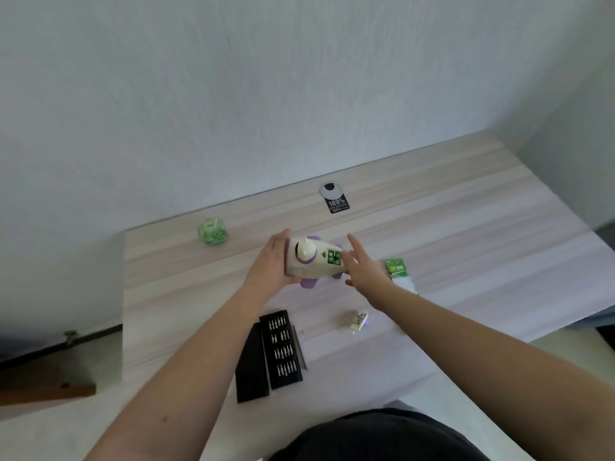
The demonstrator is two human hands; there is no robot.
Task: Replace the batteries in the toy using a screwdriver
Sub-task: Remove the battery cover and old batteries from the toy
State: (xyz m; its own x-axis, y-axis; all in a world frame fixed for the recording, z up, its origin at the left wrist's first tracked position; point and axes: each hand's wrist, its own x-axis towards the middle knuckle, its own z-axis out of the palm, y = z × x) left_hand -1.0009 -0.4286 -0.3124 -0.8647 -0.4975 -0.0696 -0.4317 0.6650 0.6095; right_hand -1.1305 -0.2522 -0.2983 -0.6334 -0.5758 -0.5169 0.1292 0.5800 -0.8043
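Left hand (271, 264) grips cream-and-purple plastic toy (312, 261) belly-up, steadying the open battery bay. Right hand (361, 272), at its 3 o'clock, fingers straight, holds nothing

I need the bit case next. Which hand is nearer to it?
Left, though neither is close. The left hand holds the toy's end, almost straight up the table from the bit case. The right hand reaches at the toy's other side, farther right.
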